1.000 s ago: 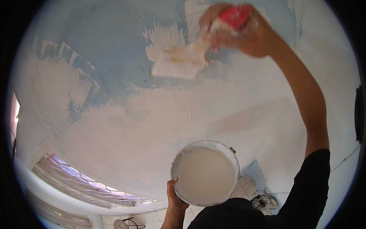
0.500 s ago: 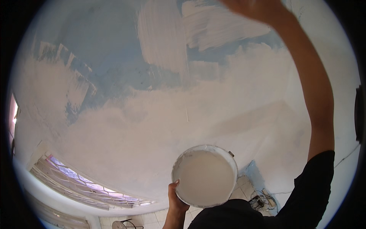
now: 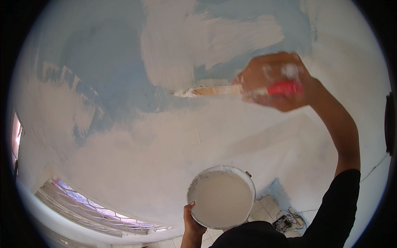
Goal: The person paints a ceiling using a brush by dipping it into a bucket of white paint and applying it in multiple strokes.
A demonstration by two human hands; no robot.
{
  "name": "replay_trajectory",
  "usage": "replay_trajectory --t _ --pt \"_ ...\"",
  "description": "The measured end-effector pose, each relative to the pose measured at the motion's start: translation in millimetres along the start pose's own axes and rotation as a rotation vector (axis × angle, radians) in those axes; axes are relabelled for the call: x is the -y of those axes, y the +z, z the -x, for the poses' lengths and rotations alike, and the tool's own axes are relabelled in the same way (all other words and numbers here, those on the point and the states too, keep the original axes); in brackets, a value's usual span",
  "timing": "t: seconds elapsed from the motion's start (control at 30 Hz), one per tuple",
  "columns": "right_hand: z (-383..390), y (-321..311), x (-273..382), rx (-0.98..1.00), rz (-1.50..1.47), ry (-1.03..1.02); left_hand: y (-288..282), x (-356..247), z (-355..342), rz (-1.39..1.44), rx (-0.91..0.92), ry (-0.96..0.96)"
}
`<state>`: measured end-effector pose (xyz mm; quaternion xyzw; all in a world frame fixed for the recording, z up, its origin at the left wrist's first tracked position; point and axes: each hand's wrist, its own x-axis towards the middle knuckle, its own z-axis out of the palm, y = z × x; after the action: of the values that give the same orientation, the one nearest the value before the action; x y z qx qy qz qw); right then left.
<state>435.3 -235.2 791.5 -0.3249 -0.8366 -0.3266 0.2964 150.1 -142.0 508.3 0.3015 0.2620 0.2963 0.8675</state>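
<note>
A round bucket (image 3: 223,198) of off-white paint is gripped at its left rim by my left hand (image 3: 193,221), thumb over the edge. The bucket sits close against my black shirt. My right hand (image 3: 277,82), spotted with white paint, is raised and closed around a paintbrush (image 3: 215,90) with a red handle end. The brush points left, its bristle end coated in white. Behind it is the wall (image 3: 111,53), blue with broad strokes of off-white paint. Whether the bristles touch the wall I cannot tell.
A window with a white grille (image 3: 99,208) is at the lower left. Tangled cables and a dark device (image 3: 283,223) lie on the tiled floor (image 3: 264,208) at the lower right. A dark object (image 3: 389,124) stands at the right edge, with a thin cable below it.
My right hand has come down from the top edge, bringing the paintbrush into view. The bucket has shifted slightly down in the picture, still in my left hand.
</note>
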Motion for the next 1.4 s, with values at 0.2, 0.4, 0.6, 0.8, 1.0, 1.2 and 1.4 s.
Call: replay_trajectory --t 0.2,0.4,0.6,0.8,1.0,1.2,1.4 --pt "-52.5 -35.8 -41.2 -0.031 -0.078 0.205 3.8 -1.2 -1.2 -0.042 -0.008 0.036" --pt "-100.8 -83.0 -61.4 -0.226 -0.101 0.006 1.8 1.2 -4.3 0.009 -0.016 -0.002" --pt "-61.5 -56.5 -82.3 -0.127 0.365 -0.256 3.8 -0.6 -8.5 -0.049 0.004 0.036" --pt "28.4 -12.5 -28.6 0.120 0.268 0.069 -1.8 0.1 -11.2 -0.044 0.005 0.023" --pt "20.4 -37.0 -30.5 0.096 0.021 0.281 -1.0 0.1 -12.2 -0.008 0.010 -0.018" --pt "-53.5 -81.2 -68.3 0.060 -0.085 0.389 -6.1 2.8 -13.4 -0.005 -0.005 -0.050" --pt "-91.0 -125.8 -88.6 -0.199 0.142 0.080 -10.8 9.6 -16.8 0.010 -0.006 -0.027"
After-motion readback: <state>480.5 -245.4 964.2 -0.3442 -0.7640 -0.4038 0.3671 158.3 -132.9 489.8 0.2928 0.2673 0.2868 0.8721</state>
